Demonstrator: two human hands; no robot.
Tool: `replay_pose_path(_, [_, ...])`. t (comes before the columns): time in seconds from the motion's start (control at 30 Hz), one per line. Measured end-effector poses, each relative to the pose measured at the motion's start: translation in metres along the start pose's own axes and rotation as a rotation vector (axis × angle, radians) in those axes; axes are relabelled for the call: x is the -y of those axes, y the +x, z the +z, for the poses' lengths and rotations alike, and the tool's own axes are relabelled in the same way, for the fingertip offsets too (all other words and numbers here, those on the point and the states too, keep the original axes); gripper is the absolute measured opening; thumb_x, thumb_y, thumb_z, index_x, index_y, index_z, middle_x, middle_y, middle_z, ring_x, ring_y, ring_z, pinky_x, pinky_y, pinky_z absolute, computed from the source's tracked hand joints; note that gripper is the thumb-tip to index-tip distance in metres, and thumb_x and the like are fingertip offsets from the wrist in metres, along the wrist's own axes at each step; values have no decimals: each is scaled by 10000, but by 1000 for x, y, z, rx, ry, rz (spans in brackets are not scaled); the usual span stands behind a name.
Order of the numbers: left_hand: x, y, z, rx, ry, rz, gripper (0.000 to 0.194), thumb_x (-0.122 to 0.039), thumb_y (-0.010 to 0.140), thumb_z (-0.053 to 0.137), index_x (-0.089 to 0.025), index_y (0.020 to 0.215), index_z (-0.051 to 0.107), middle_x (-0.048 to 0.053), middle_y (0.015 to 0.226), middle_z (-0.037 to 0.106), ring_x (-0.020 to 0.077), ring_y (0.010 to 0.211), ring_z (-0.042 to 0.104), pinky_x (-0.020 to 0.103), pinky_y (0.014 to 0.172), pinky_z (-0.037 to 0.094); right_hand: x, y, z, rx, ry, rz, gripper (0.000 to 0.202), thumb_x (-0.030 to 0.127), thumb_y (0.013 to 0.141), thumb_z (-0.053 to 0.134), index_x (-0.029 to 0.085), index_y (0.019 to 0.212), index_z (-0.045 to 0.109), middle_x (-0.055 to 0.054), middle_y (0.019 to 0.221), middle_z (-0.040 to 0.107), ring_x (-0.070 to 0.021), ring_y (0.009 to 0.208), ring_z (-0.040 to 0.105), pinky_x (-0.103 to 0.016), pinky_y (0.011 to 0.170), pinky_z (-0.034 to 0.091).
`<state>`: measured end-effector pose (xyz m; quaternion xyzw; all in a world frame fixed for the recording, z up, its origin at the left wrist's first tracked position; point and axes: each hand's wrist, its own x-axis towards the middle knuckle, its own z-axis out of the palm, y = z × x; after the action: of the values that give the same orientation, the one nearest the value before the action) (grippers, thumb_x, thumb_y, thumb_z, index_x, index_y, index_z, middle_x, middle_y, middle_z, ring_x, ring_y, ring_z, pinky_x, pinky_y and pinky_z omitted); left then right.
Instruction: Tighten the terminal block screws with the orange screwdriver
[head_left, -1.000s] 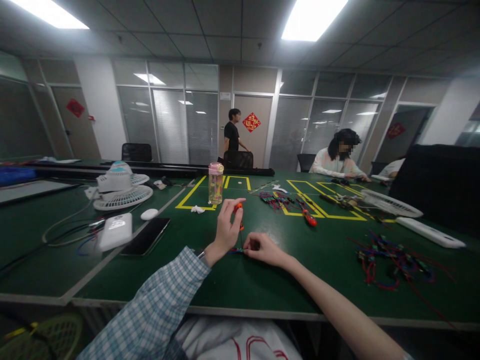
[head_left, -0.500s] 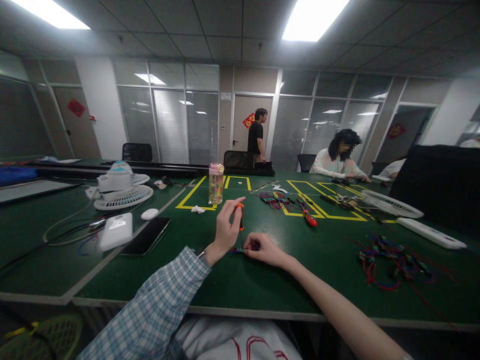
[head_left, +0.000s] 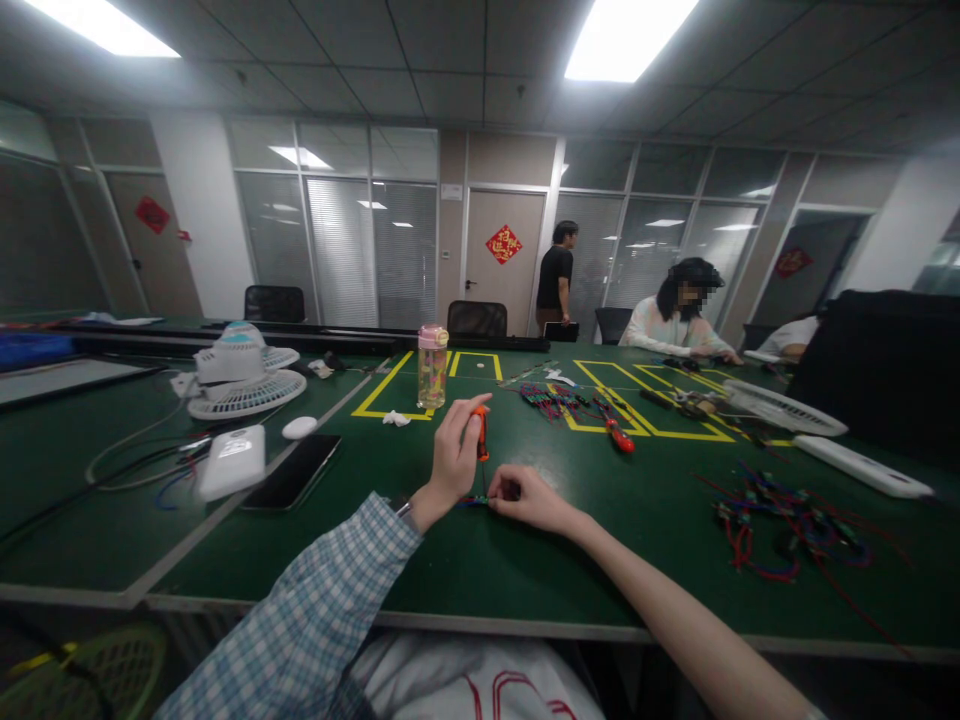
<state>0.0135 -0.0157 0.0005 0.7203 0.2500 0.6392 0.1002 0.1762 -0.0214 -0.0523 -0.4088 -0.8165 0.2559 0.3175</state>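
My left hand [head_left: 454,455] is closed round the orange and black handle of a screwdriver [head_left: 482,435], held upright. Its thin shaft points down to a small green wired piece [head_left: 477,500] lying on the green table. From the piece, short coloured wires run left. My right hand [head_left: 525,497] rests on the table with thumb and forefinger pinched at the piece's right end; the fingers partly hide what they grip. Off to the right lies a loose pile of similar green pieces with red and blue wires [head_left: 787,525].
Ahead stand a pink-lidded bottle [head_left: 432,370], a wire bundle [head_left: 551,400] and a red screwdriver [head_left: 619,436]. On the left are a phone [head_left: 292,472], a white power bank [head_left: 233,461] and a white fan [head_left: 246,385]. A co-worker [head_left: 675,315] sits across; another person [head_left: 555,275] stands behind.
The person in black at the back has walked to the right, past the door. My hands and the screwdriver stay almost in the same place.
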Motion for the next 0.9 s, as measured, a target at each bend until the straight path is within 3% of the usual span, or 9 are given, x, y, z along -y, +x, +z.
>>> replay_pose_path(0.17, [3, -1, 2, -3, -15, -39, 285, -256, 945, 420, -202, 1191, 553, 46, 961, 639, 149, 846, 595, 281, 785, 463, 1, -1, -1, 4, -8, 4, 44, 115, 704, 626, 146, 735, 623, 37, 609, 553, -89, 555, 490, -186, 528, 373])
replay_pose_path(0.37, [2, 0, 2, -73, 112, 61, 206, -286, 875, 568, -196, 1056, 615, 18, 864, 557, 144, 813, 537, 272, 778, 439, 0, 1, 0, -1, -7, -3, 52, 105, 690, 621, 143, 724, 625, 39, 604, 547, -89, 557, 488, -186, 533, 372])
replay_pose_path(0.67, [1, -2, 0, 8, 6, 7, 329, -223, 967, 319, -199, 1227, 521, 53, 991, 599, 148, 882, 559, 288, 820, 441, 4, 0, 0, 2, -2, 12, 58, 92, 689, 621, 141, 719, 624, 37, 610, 556, -88, 557, 491, -185, 531, 372])
replay_pose_path(0.9, [2, -1, 3, -63, 103, 29, 260, -259, 894, 525, -190, 1143, 546, 39, 950, 567, 151, 852, 535, 282, 803, 435, 4, 0, -1, 13, 8, 8, 65, 88, 694, 614, 142, 730, 621, 35, 622, 556, -92, 564, 496, -187, 533, 375])
